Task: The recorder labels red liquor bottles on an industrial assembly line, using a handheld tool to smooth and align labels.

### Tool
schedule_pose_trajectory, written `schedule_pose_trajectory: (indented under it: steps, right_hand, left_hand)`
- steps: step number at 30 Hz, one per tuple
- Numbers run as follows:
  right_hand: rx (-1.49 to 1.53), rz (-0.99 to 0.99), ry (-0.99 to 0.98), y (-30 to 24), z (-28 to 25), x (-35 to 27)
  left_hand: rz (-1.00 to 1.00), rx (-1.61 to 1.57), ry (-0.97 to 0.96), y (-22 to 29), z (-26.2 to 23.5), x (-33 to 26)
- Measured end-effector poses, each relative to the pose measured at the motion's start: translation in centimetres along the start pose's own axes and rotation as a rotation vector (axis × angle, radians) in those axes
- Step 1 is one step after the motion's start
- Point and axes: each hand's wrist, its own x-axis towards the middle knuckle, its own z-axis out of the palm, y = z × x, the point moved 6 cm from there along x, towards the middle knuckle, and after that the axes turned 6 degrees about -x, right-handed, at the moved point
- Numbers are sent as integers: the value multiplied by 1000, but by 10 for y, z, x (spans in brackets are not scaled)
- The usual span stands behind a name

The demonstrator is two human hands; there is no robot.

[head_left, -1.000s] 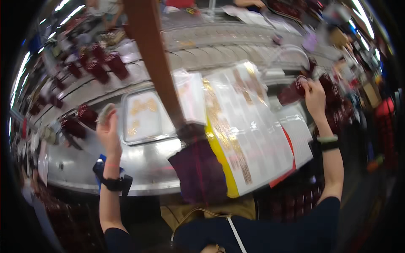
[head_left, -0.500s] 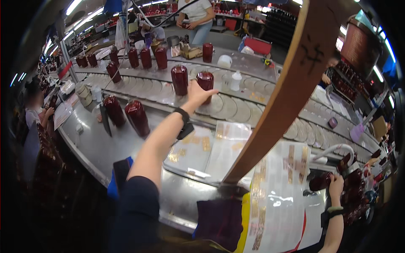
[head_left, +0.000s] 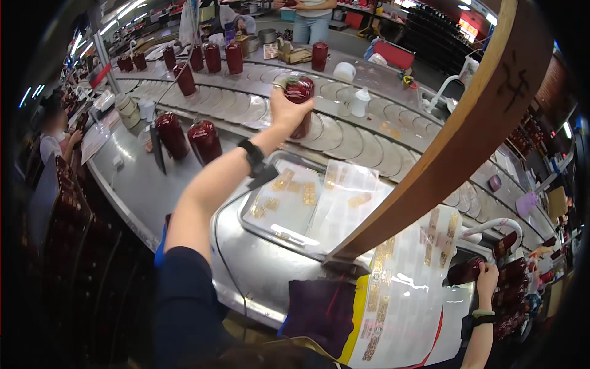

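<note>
Left hand (head_left: 287, 112) clenched round our dark red bottle (head_left: 299, 101) over the conveyor's (head_left: 344, 141) near edge, right hand (head_left: 487, 277) gripping another red bottle (head_left: 465, 270) at the worktop's right edge, fingers partly hidden.

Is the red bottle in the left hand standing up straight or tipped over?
Standing up. The left hand wraps the dark red bottle from the side, cap on top, base low over the conveyor's metal plates.

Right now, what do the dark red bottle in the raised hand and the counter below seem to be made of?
Bottle in the left hand: probably glazed ceramic or lacquered glass, since its dark red surface carries bright highlights. Counter: likely stainless steel, grey and dully reflective.
</note>
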Motion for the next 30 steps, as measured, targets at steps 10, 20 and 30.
schedule_pose_trajectory:
  steps: [10,20,30]
  right_hand:
    - [-55,17,8,-5,9,5]
    - [-37,17,24,-5,-5,2]
    - [-70,-3,22,-8,-5,-15]
  left_hand:
    - [-119,410,-25,-40,-144,-27]
    - [565,467,-83,63,-93,-48]
    - [-16,90,-355,-8,162,-35]
